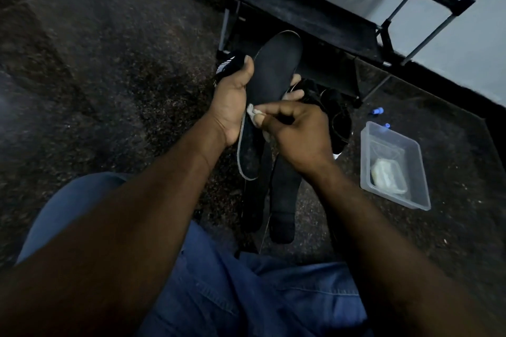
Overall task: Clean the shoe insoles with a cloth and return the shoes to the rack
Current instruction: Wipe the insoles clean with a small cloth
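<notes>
You are mid-wipe. Your left hand [230,107] curls its fingers and thumb round the edges of a dark insole [273,74], held up at the centre of the frame with its toe end toward the rack [315,11] in the upper right. Your right hand [298,131] pinches a small white cloth [253,113] between narrowed fingertips and presses it against the insole's lower half. By the look of it, cleaning is under way, not finished. Further dark insoles [284,200] lie on the floor just below; whether they are wiped cannot be told. Dark shoes [339,120] sit on the floor right of centre, off the rack, so refitting and shelving remain. A clear tub [421,172] stands at the right.
</notes>
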The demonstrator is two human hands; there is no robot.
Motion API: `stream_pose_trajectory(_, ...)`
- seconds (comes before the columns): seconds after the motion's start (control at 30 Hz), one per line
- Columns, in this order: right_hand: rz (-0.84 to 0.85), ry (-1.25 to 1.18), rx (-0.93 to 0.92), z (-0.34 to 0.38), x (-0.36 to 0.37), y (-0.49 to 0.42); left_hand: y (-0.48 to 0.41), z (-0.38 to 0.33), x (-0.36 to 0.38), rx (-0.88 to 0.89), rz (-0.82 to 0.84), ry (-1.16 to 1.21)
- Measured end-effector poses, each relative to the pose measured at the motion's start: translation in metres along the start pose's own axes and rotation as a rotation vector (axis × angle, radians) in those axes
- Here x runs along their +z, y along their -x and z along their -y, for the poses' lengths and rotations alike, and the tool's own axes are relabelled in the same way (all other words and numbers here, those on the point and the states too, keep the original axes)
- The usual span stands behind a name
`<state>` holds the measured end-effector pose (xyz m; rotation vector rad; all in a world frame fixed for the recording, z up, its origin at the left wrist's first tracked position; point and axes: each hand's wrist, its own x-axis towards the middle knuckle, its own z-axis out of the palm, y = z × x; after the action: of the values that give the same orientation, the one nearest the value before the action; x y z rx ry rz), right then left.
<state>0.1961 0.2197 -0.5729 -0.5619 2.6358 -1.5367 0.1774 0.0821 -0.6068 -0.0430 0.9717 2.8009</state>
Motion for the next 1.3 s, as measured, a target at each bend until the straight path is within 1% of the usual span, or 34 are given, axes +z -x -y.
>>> stream_pose_trajectory(0.03,-0.04,-0.026,-0.007,-0.001,-0.007,-0.003,0.0,0.0,0.003,-0.005,0.016,0.001)
stream_pose_trajectory(0.07,-0.12,-0.03,-0.013,-0.003,-0.013,-0.008,0.001,0.0,0.006,-0.01,0.028,0.002)
stream_pose_trajectory(0.13,-0.282,0.056,-0.026,-0.006,-0.02,-0.017,0.004,0.001,0.011,-0.004,0.032,0.006)
stream_pose_trajectory(0.17,-0.305,0.125,-0.037,-0.008,-0.02,-0.019,0.004,0.001,0.012,-0.005,0.035,0.009)
stream_pose_trajectory(0.27,-0.232,0.238,-0.086,-0.008,0.0,-0.011,0.003,0.004,0.007,-0.022,0.032,0.012)
stream_pose_trajectory(0.4,-0.186,0.224,-0.131,0.0,0.023,0.013,0.002,0.002,0.001,0.0,-0.016,-0.003)
stream_pose_trajectory(0.43,-0.149,0.206,-0.118,0.002,0.022,0.014,0.003,0.001,0.002,0.008,-0.033,-0.001)
stream_pose_trajectory(0.5,-0.042,0.079,-0.046,0.003,0.011,0.008,0.003,-0.001,0.003,0.016,-0.067,-0.002)
stream_pose_trajectory(0.53,-0.034,0.026,-0.03,0.003,0.003,0.002,0.003,-0.001,0.004,0.012,-0.067,-0.006)
stream_pose_trajectory(0.57,-0.091,0.018,-0.045,0.003,-0.004,-0.005,0.003,-0.002,0.006,0.006,-0.052,-0.008)
stream_pose_trajectory(0.63,-0.271,0.107,-0.111,-0.002,-0.016,-0.021,0.004,-0.002,0.011,-0.008,-0.054,-0.026)
stream_pose_trajectory(0.67,-0.325,0.166,-0.131,-0.003,-0.019,-0.027,0.004,-0.001,0.012,-0.001,-0.078,-0.037)
stream_pose_trajectory(0.7,-0.338,0.227,-0.145,-0.003,-0.02,-0.031,0.004,0.0,0.011,0.011,-0.105,-0.043)
stream_pose_trajectory(0.8,-0.263,0.392,-0.211,-0.007,-0.008,-0.031,-0.001,0.002,0.006,0.014,-0.124,-0.038)
stream_pose_trajectory(0.9,-0.167,0.418,-0.259,-0.005,0.014,-0.011,-0.002,0.001,0.005,0.039,-0.122,0.049)
stream_pose_trajectory(0.97,-0.146,0.397,-0.283,-0.002,0.021,0.002,-0.002,0.001,0.004,0.072,-0.131,0.091)
stream_pose_trajectory(1.0,-0.121,0.347,-0.268,-0.001,0.019,0.004,-0.002,0.0,0.003,0.081,-0.136,0.093)
stream_pose_trajectory(1.07,-0.036,0.205,-0.184,0.002,0.009,0.001,-0.002,-0.001,0.0,0.079,-0.138,0.076)
stream_pose_trajectory(1.1,-0.027,0.144,-0.15,0.003,0.003,-0.003,-0.002,-0.001,0.0,0.073,-0.123,0.058)
stream_pose_trajectory(1.17,-0.145,0.113,-0.145,0.002,-0.009,-0.016,0.0,-0.002,0.002,0.053,-0.105,0.009)
stream_pose_trajectory(1.23,-0.291,0.251,-0.174,-0.001,-0.018,-0.029,0.001,-0.002,0.008,0.06,-0.154,-0.038)
stream_pose_trajectory(1.27,-0.319,0.342,-0.189,-0.002,-0.019,-0.033,0.002,-0.001,0.009,0.065,-0.159,-0.035)
stream_pose_trajectory(1.3,-0.309,0.414,-0.2,-0.003,-0.017,-0.035,0.001,-0.001,0.008,0.064,-0.154,-0.02)
